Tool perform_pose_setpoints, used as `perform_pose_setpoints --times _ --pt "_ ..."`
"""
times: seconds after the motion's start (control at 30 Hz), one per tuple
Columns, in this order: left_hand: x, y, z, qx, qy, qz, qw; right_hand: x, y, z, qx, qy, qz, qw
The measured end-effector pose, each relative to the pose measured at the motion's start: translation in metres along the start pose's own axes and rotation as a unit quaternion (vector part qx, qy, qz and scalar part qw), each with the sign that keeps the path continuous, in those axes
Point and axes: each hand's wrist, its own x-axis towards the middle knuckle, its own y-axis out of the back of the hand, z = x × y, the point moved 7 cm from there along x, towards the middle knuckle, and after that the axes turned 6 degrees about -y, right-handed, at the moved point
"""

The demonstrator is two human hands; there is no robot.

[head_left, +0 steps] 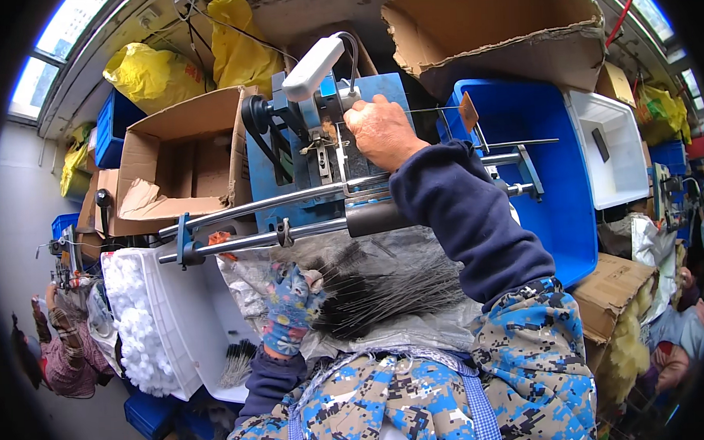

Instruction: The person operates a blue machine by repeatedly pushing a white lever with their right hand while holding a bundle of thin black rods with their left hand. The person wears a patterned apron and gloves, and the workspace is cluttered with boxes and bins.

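Observation:
My right hand (384,133), bare under a dark blue sleeve, reaches to the head of a blue bench machine (319,155). Its fingers are closed beside the metal clamp parts (324,160), and what they grip is hidden. A thin wire runs rightward from behind this hand toward a small brown plate (468,111). My left hand (293,296), in a flowered glove with bare fingertips, is curled at the left edge of a pile of thin metal wires (393,292) over my lap. I cannot make out what lies in its fingers.
Two steel rails (312,192) cross between my lap and the machine. A white bin (208,310) holds dark-tipped brushes, beside another with white tufts (139,328). Blue (557,213) and white (617,164) tubs stand right, a cardboard box (183,156) left. Other people sit at both sides.

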Motion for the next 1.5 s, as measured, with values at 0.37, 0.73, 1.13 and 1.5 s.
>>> perform_pose_setpoints --times 0.37,0.73,1.13,1.5 --pt "0.0 -0.001 0.004 -0.006 0.003 -0.006 1.0 -0.011 0.012 0.022 -0.076 -0.113 0.016 0.991" --pt "0.024 0.008 0.039 0.02 -0.087 0.042 0.995 -0.05 0.03 0.017 0.031 -0.122 -0.045 0.991" --pt "0.005 0.001 0.025 -0.027 -0.052 0.029 0.998 -0.05 0.019 0.003 0.04 -0.12 -0.069 0.99" --pt "-0.015 -0.013 -0.003 -0.125 0.029 0.009 0.992 -0.031 -0.003 -0.042 0.034 -0.087 -0.018 0.995"
